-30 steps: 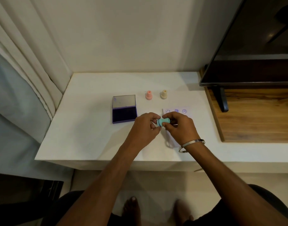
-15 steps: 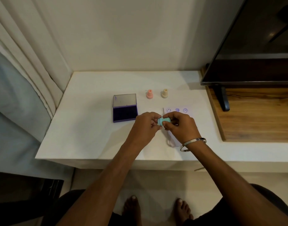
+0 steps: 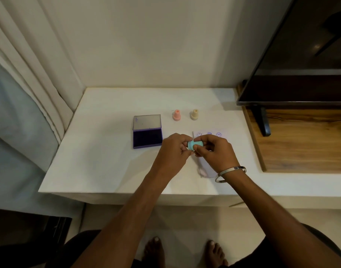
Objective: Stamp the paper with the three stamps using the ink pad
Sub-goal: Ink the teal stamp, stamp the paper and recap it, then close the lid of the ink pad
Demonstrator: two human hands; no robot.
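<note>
A small teal stamp [image 3: 194,145], round and lying on its side, is held above the white table [image 3: 100,161] just right of the ink pad [image 3: 147,131]. The left hand [image 3: 172,151] and the right hand [image 3: 214,153] both pinch it, fingers closed on its two ends. The ink pad's case is open: its lid stands back, and the tray holds a dark purple pad. Beyond and right of the ink pad, a pink stamp [image 3: 176,115] and a cream stamp [image 3: 194,114] stand upright, apart. The paper [image 3: 208,134], right of the ink pad and partly under the hands, bears three purple marks.
</note>
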